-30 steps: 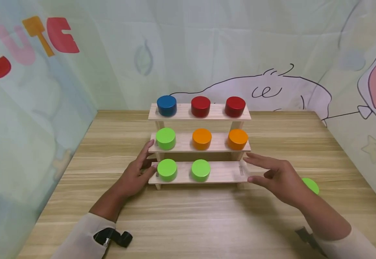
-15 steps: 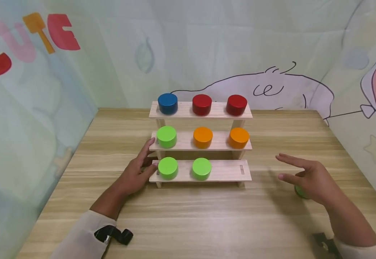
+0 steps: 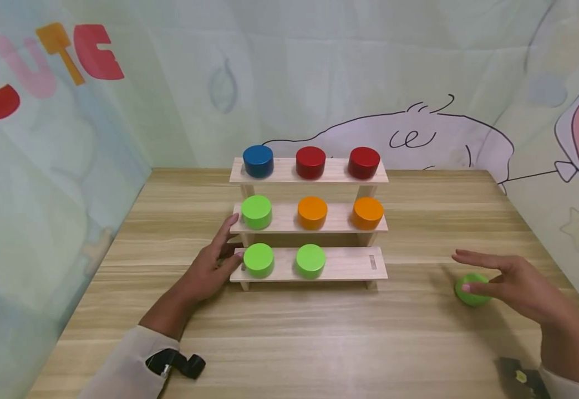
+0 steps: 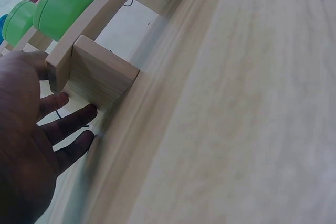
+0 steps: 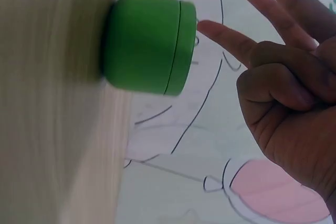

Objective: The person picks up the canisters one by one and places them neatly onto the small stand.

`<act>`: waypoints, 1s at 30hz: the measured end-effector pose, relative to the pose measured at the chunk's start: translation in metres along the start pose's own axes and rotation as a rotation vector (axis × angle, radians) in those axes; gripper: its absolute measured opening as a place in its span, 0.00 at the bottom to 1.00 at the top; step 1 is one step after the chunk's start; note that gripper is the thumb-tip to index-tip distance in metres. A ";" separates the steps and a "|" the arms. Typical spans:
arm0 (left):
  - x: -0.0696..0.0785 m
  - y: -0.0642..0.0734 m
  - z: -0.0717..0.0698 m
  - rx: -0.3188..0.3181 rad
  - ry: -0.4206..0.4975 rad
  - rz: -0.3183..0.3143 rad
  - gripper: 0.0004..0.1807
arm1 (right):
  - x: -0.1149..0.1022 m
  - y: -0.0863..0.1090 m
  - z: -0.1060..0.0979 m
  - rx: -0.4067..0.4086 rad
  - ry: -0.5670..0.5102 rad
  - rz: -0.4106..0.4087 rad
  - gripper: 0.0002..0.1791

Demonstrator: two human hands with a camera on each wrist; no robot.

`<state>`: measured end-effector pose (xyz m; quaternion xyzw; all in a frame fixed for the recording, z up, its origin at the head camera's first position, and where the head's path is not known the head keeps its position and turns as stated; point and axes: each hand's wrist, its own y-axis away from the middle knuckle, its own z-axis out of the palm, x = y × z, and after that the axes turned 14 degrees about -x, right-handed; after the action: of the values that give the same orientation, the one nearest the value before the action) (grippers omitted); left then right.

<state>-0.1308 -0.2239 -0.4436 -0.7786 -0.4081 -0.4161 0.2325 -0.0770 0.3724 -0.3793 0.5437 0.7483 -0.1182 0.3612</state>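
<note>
A three-tier wooden rack [image 3: 344, 265] carries round lidded jars. On its bottom shelf are two green jars [image 3: 310, 260]; the middle one bears a green jar [image 3: 257, 211] and two orange jars [image 3: 312, 213]. A blue jar [image 3: 258, 161] and two red jars [image 3: 310, 163] occupy the top. My left hand [image 3: 209, 271] touches the rack's left end, its thumb at the bottom shelf and its other fingers extended near the leg panel [image 4: 102, 74]. Just over a lone green jar [image 5: 147, 45] on the table hovers my right hand [image 3: 524, 285], thumb and index finger extended, gripping nothing.
The wood-grain table [image 3: 289, 338] runs up to a printed cloth backdrop [image 3: 289, 83] at the back and both sides. Black straps with small devices sit at the left wrist [image 3: 174, 363] and the right wrist [image 3: 521, 377].
My right hand has moved from the rack's right end, rightward and down to the lone green jar. My left hand has stayed at the rack, and the jars there have not moved.
</note>
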 end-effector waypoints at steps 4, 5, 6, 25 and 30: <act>0.000 0.000 0.000 -0.001 0.000 0.005 0.46 | 0.011 0.006 -0.003 -0.027 0.032 0.030 0.34; 0.000 0.000 0.000 0.000 -0.001 0.007 0.46 | 0.014 0.008 -0.003 -0.031 0.045 0.033 0.34; 0.000 0.000 0.000 0.000 -0.002 0.007 0.46 | 0.016 0.009 -0.003 -0.037 0.048 0.033 0.34; -0.002 0.000 -0.001 -0.002 -0.006 0.005 0.47 | 0.046 0.013 -0.004 -0.166 -0.202 -0.078 0.34; -0.001 -0.001 0.000 -0.004 -0.003 0.011 0.46 | 0.054 0.016 -0.003 -0.158 -0.202 -0.104 0.33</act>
<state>-0.1319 -0.2240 -0.4448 -0.7820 -0.4035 -0.4142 0.2327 -0.0716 0.4193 -0.4102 0.4594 0.7422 -0.1316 0.4699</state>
